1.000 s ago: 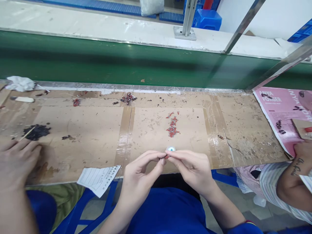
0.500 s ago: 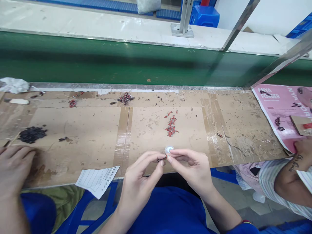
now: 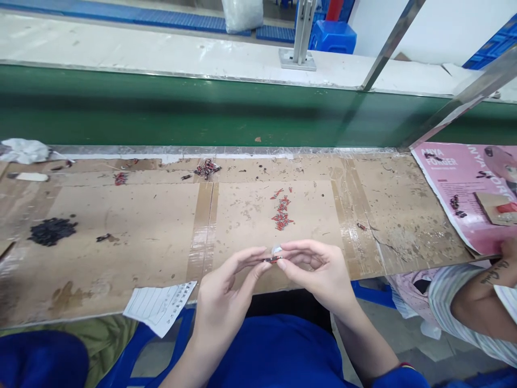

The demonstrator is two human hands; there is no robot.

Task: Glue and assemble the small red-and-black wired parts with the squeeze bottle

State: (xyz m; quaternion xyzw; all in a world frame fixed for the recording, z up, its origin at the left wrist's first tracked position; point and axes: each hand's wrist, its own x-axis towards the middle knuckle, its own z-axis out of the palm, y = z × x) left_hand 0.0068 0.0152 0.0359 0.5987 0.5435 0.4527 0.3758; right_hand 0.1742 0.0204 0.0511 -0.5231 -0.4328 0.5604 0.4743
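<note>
A small dark-and-red part (image 3: 272, 259) is pinched between the fingertips of both hands, just above the cardboard. My left hand (image 3: 230, 280) grips its left end between thumb and fingers. At its right end are the thumb and fingers of my right hand (image 3: 317, 272). Behind the fingertips sits a small round whitish piece (image 3: 277, 249), partly hidden by my right fingers. Beyond my hands lies a loose pile of small red parts (image 3: 283, 215) on the cardboard (image 3: 242, 237).
A black pile of small parts (image 3: 52, 231) lies at left, a dark-red cluster (image 3: 208, 168) farther back. A paper slip (image 3: 159, 308) overhangs the front edge. At right are a pink poster (image 3: 456, 199) and another person's arm (image 3: 482, 293). A green panel (image 3: 181, 108) runs behind.
The hand of the person at left has left the tabletop. My hands still hold the small part, which now shows more between my fingertips. The view has shifted slightly.
</note>
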